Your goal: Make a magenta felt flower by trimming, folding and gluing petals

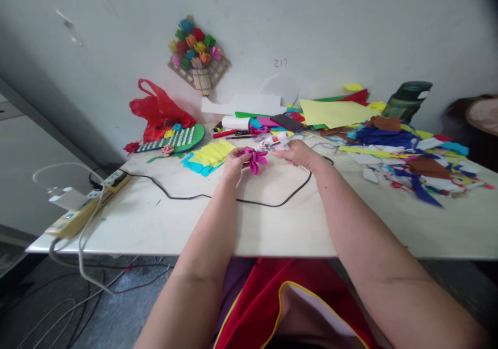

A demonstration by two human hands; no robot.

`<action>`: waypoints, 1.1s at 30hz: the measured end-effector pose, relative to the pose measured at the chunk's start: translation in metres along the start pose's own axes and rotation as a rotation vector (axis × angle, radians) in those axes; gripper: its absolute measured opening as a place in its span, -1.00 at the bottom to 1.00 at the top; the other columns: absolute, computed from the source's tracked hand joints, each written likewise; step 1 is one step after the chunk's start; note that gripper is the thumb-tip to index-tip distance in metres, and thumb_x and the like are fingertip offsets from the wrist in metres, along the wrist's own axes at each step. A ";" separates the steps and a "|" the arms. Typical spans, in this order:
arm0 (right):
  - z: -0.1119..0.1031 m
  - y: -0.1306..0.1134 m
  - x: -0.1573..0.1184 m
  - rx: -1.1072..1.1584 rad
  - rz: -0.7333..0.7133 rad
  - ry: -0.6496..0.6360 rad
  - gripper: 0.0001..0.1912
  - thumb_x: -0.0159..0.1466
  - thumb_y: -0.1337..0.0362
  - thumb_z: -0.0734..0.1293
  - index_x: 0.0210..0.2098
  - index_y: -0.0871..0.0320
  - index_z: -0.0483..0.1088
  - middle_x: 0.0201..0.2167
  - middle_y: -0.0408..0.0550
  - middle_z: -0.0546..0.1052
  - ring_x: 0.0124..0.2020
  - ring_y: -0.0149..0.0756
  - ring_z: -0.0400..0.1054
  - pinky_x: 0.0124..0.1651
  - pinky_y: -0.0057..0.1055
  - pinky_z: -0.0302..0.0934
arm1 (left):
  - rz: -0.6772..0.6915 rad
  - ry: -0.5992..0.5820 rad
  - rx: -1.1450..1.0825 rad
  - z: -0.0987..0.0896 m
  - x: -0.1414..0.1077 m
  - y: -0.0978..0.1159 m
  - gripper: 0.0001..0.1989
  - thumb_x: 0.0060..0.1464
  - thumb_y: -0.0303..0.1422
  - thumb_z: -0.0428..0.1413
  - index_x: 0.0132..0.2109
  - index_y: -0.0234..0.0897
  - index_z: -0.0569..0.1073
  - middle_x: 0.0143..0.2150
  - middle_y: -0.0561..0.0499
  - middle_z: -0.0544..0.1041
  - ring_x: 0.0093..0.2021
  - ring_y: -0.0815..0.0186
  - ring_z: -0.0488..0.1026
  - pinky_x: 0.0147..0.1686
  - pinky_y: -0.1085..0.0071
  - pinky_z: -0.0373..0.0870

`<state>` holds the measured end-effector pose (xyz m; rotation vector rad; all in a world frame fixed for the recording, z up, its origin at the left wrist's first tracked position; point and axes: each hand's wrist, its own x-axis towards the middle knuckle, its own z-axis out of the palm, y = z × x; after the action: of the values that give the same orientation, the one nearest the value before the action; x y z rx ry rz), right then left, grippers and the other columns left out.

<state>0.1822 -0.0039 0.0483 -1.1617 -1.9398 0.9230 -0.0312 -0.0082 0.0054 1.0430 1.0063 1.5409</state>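
Note:
My left hand [234, 163] pinches a magenta paper flower [256, 161] just above the table, its petals fanned out to the right. In my right hand [299, 154] is a white glue gun [273, 142] with red markings, its front end close to the flower. A black cord [272, 204] loops from near my right hand across the tabletop toward the power strip. Left of the flower, yellow paper sheets [213, 153] lie over blue ones [201, 165]. My fingers cover parts of both held things.
A yellow power strip [72, 220] with a white charger sits at the table's left edge. Behind are a red plastic bag [155, 111], a green flower-decorated piece [194, 137] and a dark phone [286, 122]. Coloured scraps [389, 136] and a green bottle [406, 100] occupy the right.

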 end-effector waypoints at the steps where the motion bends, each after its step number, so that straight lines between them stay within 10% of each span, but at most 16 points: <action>1: 0.000 0.000 0.000 0.000 -0.001 0.000 -0.69 0.06 0.07 0.44 -0.47 0.16 0.33 -0.79 -0.27 0.22 -0.76 -0.49 0.07 -0.70 -0.51 -0.03 | -0.003 -0.002 -0.008 0.000 0.000 0.000 -0.62 -0.42 -0.37 0.31 -0.32 -0.33 0.46 -0.44 0.04 0.52 -0.46 0.33 0.46 -0.41 0.35 0.43; 33: -0.001 -0.010 -0.007 0.109 -0.034 0.006 -0.59 0.05 0.03 0.44 -0.62 0.17 0.24 -0.76 -0.24 0.25 -0.75 -0.53 0.08 -0.70 -0.51 -0.03 | 0.001 -0.014 -0.019 -0.003 0.002 -0.002 -0.61 -0.41 -0.33 0.32 -0.32 -0.31 0.44 -0.44 0.03 0.51 -0.44 0.31 0.46 -0.34 0.30 0.43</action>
<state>0.1807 -0.0133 0.0559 -1.0649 -1.8747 0.9932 -0.0337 -0.0064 0.0033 1.0393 0.9798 1.5394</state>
